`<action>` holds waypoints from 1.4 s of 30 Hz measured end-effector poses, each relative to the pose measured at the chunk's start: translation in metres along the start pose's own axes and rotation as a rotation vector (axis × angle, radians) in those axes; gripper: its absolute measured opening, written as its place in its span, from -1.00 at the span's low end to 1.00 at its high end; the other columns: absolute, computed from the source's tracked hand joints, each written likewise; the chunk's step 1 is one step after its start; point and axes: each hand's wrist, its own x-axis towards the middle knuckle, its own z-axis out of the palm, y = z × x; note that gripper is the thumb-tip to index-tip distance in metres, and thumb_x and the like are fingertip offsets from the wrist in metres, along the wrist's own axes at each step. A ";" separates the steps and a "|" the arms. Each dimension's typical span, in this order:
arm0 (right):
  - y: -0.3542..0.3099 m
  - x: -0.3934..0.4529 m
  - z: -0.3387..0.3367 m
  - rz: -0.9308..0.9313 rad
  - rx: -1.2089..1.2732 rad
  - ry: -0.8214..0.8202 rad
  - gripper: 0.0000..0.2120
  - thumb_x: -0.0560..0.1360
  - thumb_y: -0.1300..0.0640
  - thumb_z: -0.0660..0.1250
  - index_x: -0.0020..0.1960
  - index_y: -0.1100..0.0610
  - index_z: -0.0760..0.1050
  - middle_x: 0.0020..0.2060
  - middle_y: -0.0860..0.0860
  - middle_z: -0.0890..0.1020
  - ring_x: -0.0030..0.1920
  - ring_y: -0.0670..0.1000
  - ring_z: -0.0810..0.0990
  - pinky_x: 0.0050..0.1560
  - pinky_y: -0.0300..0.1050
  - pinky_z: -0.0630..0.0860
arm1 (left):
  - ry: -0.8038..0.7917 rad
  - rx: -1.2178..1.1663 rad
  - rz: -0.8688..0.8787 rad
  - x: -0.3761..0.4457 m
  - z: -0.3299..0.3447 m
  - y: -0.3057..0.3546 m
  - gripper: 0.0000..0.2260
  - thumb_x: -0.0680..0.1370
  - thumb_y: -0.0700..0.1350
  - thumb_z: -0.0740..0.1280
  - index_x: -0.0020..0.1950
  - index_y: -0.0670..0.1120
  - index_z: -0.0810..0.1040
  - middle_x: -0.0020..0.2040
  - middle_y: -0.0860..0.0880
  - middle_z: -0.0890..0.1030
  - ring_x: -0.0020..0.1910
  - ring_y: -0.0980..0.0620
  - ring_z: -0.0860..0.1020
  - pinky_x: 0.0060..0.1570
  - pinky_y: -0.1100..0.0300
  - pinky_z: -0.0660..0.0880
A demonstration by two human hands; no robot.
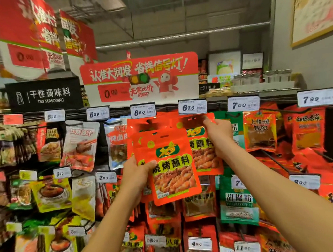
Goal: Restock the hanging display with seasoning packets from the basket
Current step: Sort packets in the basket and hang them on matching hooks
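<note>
two hands, several orange packets

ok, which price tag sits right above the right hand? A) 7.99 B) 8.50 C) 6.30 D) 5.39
C: the right hand reaches up to the top of a hanging red packet, directly under the 6.30 tag, while the left hand holds a stack of packets lower down.
</note>
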 end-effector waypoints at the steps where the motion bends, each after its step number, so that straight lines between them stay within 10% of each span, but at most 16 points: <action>1: 0.000 0.001 0.000 0.008 0.007 0.006 -0.58 0.51 -0.17 0.40 -0.40 0.04 0.43 -0.43 -0.01 0.53 -0.36 0.02 0.43 -0.28 -0.06 0.28 | -0.008 -0.002 0.001 0.001 0.001 0.000 -0.84 0.54 -0.26 0.42 0.03 -0.02 0.61 -0.16 0.09 0.74 -0.28 0.14 0.69 -0.30 0.19 0.53; 9: 0.007 0.010 -0.002 0.011 -0.238 -0.038 -0.57 0.60 -0.18 0.29 -0.27 0.13 0.48 -0.30 0.04 0.56 -0.21 0.11 0.51 -0.26 -0.04 0.32 | -0.047 -0.020 0.037 0.014 0.015 0.001 -0.85 0.54 -0.27 0.44 0.03 -0.03 0.62 -0.17 0.04 0.75 -0.25 0.06 0.71 -0.33 0.17 0.57; 16: 0.018 -0.025 -0.019 -0.369 -0.336 -0.027 -0.57 0.48 -0.33 0.29 0.16 -0.05 0.41 0.00 -0.06 0.51 -0.01 -0.04 0.49 -0.01 -0.05 0.39 | -0.035 -0.062 0.055 0.026 0.040 -0.005 -0.84 0.45 -0.25 0.53 -0.04 -0.07 0.62 -0.22 -0.02 0.74 -0.31 0.02 0.70 -0.37 0.14 0.56; 20: 0.015 -0.029 -0.010 -0.166 -0.257 -0.153 -0.42 0.43 -0.29 0.45 0.26 0.07 0.46 0.09 -0.04 0.60 0.10 0.04 0.58 0.15 0.10 0.54 | -0.031 -0.133 0.087 0.031 0.057 -0.002 -0.83 0.45 -0.26 0.52 -0.06 -0.04 0.63 -0.18 -0.03 0.75 -0.23 -0.06 0.73 -0.35 0.14 0.63; 25: 0.014 -0.016 -0.008 -0.031 -0.018 -0.204 -0.70 0.47 -0.01 0.51 0.07 0.17 0.61 -0.03 0.12 0.73 0.02 0.18 0.71 0.12 0.28 0.60 | 0.006 -0.104 0.094 0.035 0.062 -0.008 -0.84 0.46 -0.17 0.55 -0.05 -0.03 0.61 -0.22 0.03 0.74 -0.29 0.04 0.72 -0.35 0.16 0.59; 29: 0.004 -0.002 -0.006 -0.087 -0.027 -0.103 -0.88 0.47 0.02 0.48 -0.12 0.05 0.60 -0.19 0.05 0.73 -0.11 0.17 0.71 0.01 0.23 0.63 | 0.133 -0.071 -0.019 0.039 0.051 -0.010 -0.46 0.52 0.18 0.44 0.32 -0.19 0.54 0.11 -0.10 0.68 0.08 -0.17 0.66 0.13 -0.19 0.57; 34: 0.002 0.007 0.001 -0.114 -0.068 -0.049 -0.79 0.47 0.01 0.47 -0.28 0.05 0.55 -0.36 -0.04 0.65 -0.35 -0.04 0.59 -0.29 -0.06 0.45 | 0.316 -0.007 0.156 0.040 0.032 -0.008 -0.62 0.58 0.17 0.36 -0.16 -0.15 0.54 -0.34 0.07 0.49 -0.31 0.02 0.45 -0.22 0.08 0.38; 42: 0.005 0.012 0.003 -0.152 -0.112 0.024 -0.67 0.47 0.00 0.46 -0.40 0.02 0.45 -0.45 -0.08 0.53 -0.39 -0.04 0.47 -0.37 -0.09 0.29 | 0.365 -0.012 0.263 0.037 0.012 -0.002 -0.60 0.52 0.16 0.37 -0.30 -0.11 0.41 -0.35 -0.08 0.40 -0.34 0.01 0.36 -0.27 0.07 0.28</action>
